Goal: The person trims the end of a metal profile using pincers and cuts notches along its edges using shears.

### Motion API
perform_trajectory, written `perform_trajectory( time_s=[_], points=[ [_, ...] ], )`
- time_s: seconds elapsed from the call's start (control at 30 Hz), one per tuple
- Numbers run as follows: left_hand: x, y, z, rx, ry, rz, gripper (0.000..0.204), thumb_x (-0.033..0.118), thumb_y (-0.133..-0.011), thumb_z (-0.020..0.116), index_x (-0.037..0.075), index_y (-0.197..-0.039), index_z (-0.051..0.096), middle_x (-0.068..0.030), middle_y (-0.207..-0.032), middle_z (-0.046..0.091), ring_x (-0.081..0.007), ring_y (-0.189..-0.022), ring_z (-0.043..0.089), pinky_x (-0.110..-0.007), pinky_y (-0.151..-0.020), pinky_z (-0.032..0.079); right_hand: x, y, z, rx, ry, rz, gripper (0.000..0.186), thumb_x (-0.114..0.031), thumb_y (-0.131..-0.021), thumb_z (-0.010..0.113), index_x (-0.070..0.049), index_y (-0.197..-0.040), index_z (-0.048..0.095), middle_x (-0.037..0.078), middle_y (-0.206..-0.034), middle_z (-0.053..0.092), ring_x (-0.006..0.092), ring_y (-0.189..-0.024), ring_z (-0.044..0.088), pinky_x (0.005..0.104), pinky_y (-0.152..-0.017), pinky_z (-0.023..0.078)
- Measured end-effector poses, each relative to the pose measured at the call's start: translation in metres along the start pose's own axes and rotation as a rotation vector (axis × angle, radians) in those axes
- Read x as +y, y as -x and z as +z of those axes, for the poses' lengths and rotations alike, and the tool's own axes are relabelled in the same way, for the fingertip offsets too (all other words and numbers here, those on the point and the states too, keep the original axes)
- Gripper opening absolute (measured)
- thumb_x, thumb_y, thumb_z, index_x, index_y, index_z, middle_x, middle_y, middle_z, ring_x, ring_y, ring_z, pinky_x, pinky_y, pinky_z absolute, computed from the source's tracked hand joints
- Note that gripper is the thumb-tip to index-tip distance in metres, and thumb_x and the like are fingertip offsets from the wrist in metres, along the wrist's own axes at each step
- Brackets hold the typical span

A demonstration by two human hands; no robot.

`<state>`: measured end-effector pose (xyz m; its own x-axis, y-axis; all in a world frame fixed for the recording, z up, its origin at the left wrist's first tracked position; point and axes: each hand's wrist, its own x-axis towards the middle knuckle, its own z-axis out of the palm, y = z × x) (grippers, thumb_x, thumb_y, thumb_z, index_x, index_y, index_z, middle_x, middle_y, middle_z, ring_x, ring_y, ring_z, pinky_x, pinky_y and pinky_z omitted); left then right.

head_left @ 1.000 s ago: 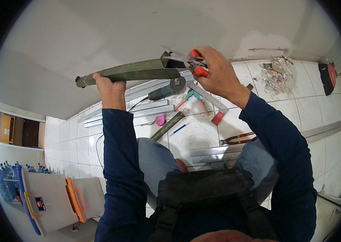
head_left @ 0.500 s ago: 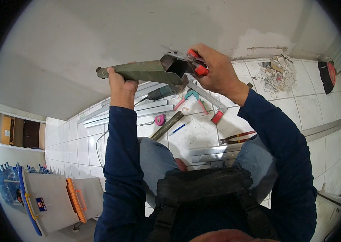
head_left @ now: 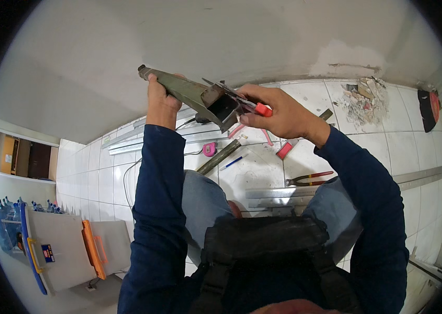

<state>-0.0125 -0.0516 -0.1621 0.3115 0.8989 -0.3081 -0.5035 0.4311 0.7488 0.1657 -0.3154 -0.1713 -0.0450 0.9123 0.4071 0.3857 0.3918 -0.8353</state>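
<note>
My left hand (head_left: 162, 107) grips the far left end of an olive-green metal tube (head_left: 185, 93), its thumb on top and its fingers underneath. The tube tilts down to the right, and its open, box-shaped end faces my right hand. Closed around red-handled snips (head_left: 263, 109), my right hand (head_left: 286, 114) holds them at that open end. The snips' jaws lie at the tube's upper rim, partly hidden by the metal and my fingers, so I cannot tell whether they bite into it.
On the white tiles lie a pink tape measure (head_left: 210, 149), a dark tube piece (head_left: 219, 158), a blue pen (head_left: 231, 163), pincers (head_left: 310, 179), a red-handled square (head_left: 284, 150) and metal channels (head_left: 278, 193). Rubble (head_left: 365, 104) is heaped by the wall. Cooler boxes (head_left: 56, 246) stand left.
The tube's open end has swung downward and slightly left, so the tube slants more. My right hand has lowered with the snips. The angle grinder is now mostly hidden behind the tube.
</note>
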Motion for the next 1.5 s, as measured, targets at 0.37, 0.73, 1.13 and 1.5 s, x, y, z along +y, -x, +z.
perform_trajectory(
  time_s=[0.37, 0.73, 1.13, 1.5],
  points=[
    [-0.009, 0.008, 0.008, 0.074, 0.049, 0.028, 0.056, 0.057, -0.106, 0.031, 0.005, -0.123, 0.045, -0.0214, -0.112, 0.058, -0.0378, -0.099, 0.061, -0.059, -0.091, 0.052, -0.004, -0.003, -0.001, 0.035, 0.054, -0.010, 0.033, -0.026, -0.092, 0.069, -0.005, -0.116, 0.059, 0.015, -0.095, 0.067, 0.0284, -0.082, 0.059, 0.0377, -0.080, 0.048],
    [-0.016, 0.008, 0.011, 0.070, 0.087, 0.037, 0.054, 0.056, -0.107, 0.033, 0.007, -0.125, 0.044, -0.0202, -0.112, 0.057, -0.0371, -0.099, 0.062, -0.059, -0.089, 0.053, 0.004, -0.004, 0.007, 0.110, 0.000, -0.063, 0.032, -0.020, -0.090, 0.069, -0.004, -0.116, 0.060, 0.013, -0.093, 0.067, 0.0232, -0.084, 0.060, 0.0349, -0.082, 0.049],
    [0.007, 0.022, 0.009, 0.017, 0.054, 0.068, 0.047, 0.040, -0.101, 0.047, -0.002, -0.123, 0.045, -0.0204, -0.115, 0.057, -0.0375, -0.104, 0.062, -0.049, -0.092, 0.054, 0.006, 0.005, -0.010, 0.237, 0.143, -0.027, 0.035, -0.027, -0.092, 0.071, -0.003, -0.115, 0.060, 0.013, -0.095, 0.064, 0.0237, -0.086, 0.060, 0.0351, -0.082, 0.048],
    [0.020, -0.039, -0.034, -0.258, -0.297, -0.049, 0.034, 0.028, -0.102, 0.041, -0.005, -0.103, 0.051, -0.0190, -0.085, 0.060, -0.0290, -0.074, 0.064, -0.040, -0.070, 0.057, -0.002, 0.004, 0.000, -0.054, -0.053, 0.174, 0.045, -0.028, -0.093, 0.071, -0.005, -0.129, 0.061, 0.010, -0.114, 0.067, 0.0192, -0.107, 0.062, 0.0323, -0.100, 0.046]
  ],
)
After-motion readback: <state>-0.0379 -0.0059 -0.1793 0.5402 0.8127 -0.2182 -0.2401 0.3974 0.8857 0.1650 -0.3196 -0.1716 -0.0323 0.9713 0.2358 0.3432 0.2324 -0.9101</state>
